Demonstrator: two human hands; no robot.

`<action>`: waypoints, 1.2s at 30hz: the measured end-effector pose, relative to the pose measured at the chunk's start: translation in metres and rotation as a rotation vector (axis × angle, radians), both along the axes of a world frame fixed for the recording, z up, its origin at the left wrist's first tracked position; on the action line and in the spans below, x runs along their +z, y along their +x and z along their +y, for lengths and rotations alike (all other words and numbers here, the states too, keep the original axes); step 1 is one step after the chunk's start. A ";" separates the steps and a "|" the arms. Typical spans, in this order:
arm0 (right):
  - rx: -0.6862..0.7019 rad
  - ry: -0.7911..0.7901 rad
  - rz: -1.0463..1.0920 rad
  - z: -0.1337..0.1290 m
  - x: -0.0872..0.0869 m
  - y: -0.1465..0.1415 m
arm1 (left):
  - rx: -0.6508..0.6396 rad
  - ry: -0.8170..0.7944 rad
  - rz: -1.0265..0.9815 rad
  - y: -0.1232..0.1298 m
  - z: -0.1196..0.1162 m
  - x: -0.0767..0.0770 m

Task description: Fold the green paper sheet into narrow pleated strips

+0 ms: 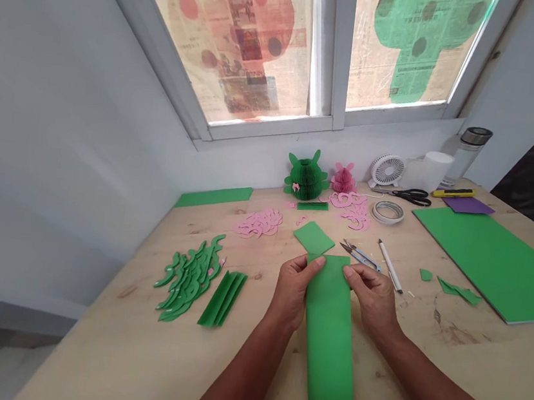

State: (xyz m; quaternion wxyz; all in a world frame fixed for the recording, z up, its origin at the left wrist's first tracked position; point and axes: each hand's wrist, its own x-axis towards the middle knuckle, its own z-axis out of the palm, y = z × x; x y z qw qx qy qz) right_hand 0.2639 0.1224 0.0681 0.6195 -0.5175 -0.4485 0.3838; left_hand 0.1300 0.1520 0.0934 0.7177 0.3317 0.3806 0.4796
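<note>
Here we go: left hand (292,289) and right hand (372,298) pinch the top end of a long green paper strip (327,356), both grips clenched, strip at six o'clock on the table (235,378), green paper square (313,239) just beyond at eleven.

One head-worn camera looks forward and down across the pale wooden counter (97,348). The white-framed window (343,53) fills the top.

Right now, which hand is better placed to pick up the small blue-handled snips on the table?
The right hand, probably: its fingertips sit nearest the snips, just short of them. The left hand is across the green paper strip from them. Both hands hold that strip.
</note>
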 end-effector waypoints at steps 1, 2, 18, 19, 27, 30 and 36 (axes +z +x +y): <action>-0.007 0.001 -0.004 0.000 0.000 0.000 | 0.008 -0.004 -0.007 0.000 0.001 0.000; -0.016 0.001 -0.008 0.000 0.000 0.000 | 0.014 -0.003 -0.009 -0.001 0.001 0.000; -0.023 -0.024 -0.050 0.001 -0.004 0.000 | -0.061 0.036 0.191 0.004 0.005 0.000; -0.021 -0.026 -0.042 0.001 -0.005 0.000 | -0.058 0.034 0.194 0.004 0.005 0.001; -0.044 -0.026 -0.023 0.003 -0.008 0.000 | -0.023 0.034 0.120 -0.003 0.012 0.002; -0.045 -0.025 -0.030 0.004 -0.008 0.000 | -0.001 0.025 0.113 -0.006 0.014 0.001; -0.061 -0.025 -0.040 0.004 -0.009 0.001 | 0.060 0.018 0.141 -0.009 0.016 0.000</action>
